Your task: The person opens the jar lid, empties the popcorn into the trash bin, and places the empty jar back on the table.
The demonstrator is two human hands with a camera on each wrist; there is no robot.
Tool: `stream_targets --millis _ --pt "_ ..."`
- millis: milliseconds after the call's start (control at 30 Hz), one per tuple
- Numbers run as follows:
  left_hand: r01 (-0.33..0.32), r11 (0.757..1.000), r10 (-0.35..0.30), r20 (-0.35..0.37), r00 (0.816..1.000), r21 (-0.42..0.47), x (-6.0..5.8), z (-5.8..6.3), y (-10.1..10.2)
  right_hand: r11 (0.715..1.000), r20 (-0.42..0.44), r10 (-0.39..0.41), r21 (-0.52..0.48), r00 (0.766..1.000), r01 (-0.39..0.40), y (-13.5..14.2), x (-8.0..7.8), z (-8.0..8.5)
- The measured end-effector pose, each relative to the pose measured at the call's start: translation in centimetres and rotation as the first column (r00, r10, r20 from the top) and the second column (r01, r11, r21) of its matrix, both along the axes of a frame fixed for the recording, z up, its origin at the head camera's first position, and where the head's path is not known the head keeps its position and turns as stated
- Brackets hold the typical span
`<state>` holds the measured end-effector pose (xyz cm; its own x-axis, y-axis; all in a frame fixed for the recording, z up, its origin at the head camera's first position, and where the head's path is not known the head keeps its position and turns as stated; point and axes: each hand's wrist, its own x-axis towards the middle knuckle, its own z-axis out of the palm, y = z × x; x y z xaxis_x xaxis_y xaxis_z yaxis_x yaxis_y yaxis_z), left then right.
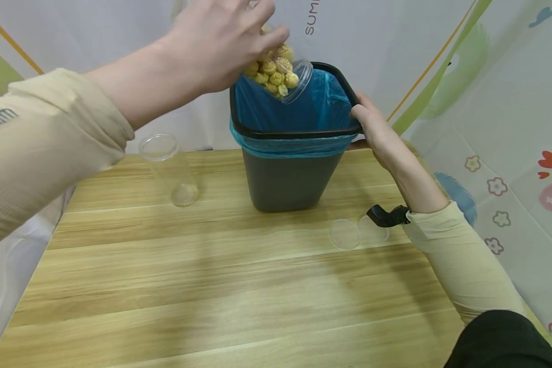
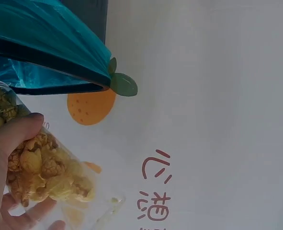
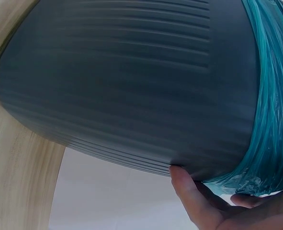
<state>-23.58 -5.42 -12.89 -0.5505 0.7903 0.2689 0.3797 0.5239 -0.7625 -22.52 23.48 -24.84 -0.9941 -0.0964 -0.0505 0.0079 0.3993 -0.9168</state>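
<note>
My left hand [image 1: 221, 48] grips a clear plastic jar [image 1: 303, 81] of yellow popcorn [image 1: 276, 74], its mouth tipped down over the bin. In the left wrist view, thumb and fingers wrap the jar [image 2: 103, 211], and popcorn [image 2: 40, 167] sits along much of its length. Below stands a dark grey bin [image 1: 290, 181] with a black rim and a blue bag [image 1: 299, 145] folded over it. At the bin's right upper edge my right hand [image 1: 374, 125] holds the rim. Its thumb and fingers curl about the bin's edge and bag in the right wrist view.
A second transparent jar [image 1: 170, 168] stands left of the bin on the wooden table [image 1: 211, 286]. Two clear round lids [image 1: 344, 234] lie right of the bin, one partly behind a black wrist mount [image 1: 388, 216]. A printed white curtain [image 1: 501, 153] hangs behind and to the right.
</note>
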Motion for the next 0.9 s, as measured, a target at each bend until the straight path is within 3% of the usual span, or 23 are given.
stream_targets --millis 433,700,900 --pt "-0.051 0.979 0.039 0.065 0.997 0.197 -0.2 -0.1 -0.9 1.000 0.008 -0.007 -0.006 1.000 0.007 -0.2 0.0 0.2" --pt "-0.111 0.966 0.080 0.140 0.987 0.233 -0.2 -0.1 -1.1 1.000 0.015 -0.001 -0.016 1.000 0.001 -0.3 0.0 0.3" --pt "-0.098 0.968 0.070 0.127 0.989 0.231 -0.2 -0.2 -1.2 1.000 0.014 0.000 -0.011 1.000 0.000 -0.3 0.1 0.3"
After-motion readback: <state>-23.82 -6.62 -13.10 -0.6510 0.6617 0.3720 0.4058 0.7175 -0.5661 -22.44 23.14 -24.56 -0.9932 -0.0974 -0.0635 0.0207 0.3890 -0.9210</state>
